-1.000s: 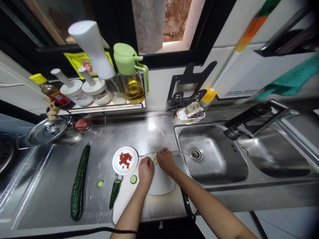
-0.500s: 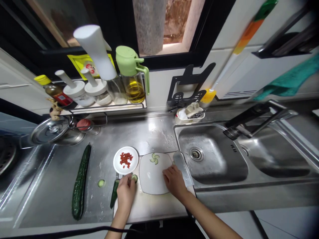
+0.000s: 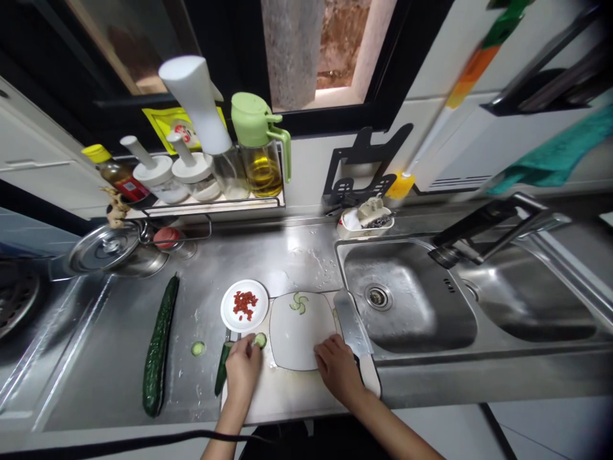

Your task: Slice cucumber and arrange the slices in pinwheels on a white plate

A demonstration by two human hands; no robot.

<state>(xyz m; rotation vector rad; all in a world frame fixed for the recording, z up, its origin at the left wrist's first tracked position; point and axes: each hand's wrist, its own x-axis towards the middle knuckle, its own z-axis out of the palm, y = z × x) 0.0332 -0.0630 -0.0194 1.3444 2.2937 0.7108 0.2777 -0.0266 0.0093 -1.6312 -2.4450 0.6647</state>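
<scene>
My left hand (image 3: 243, 369) rests on the white cutting board (image 3: 287, 396), its fingers curled down and touching a cucumber slice (image 3: 260, 340). A cut cucumber piece (image 3: 222, 368) lies just left of that hand. My right hand (image 3: 337, 369) sits with bent fingers at the near right corner of a square white plate (image 3: 301, 335), beside a cleaver (image 3: 353, 324). Thin cucumber slices (image 3: 298, 303) form a small pinwheel at the plate's far edge. A round white dish (image 3: 244, 305) with chopped red bits stands to the left of the plate.
A whole cucumber (image 3: 160, 345) and a loose slice (image 3: 198, 348) lie on the steel counter to the left. A pot lid (image 3: 103, 248) and a rack of bottles (image 3: 201, 172) stand at the back left. A double sink (image 3: 407, 300) with a tap (image 3: 483, 230) is to the right.
Both hands pulled back from the slices at the plate's far edge. The left hand went to the slice on the board. The right hand came to the plate's near right corner.
</scene>
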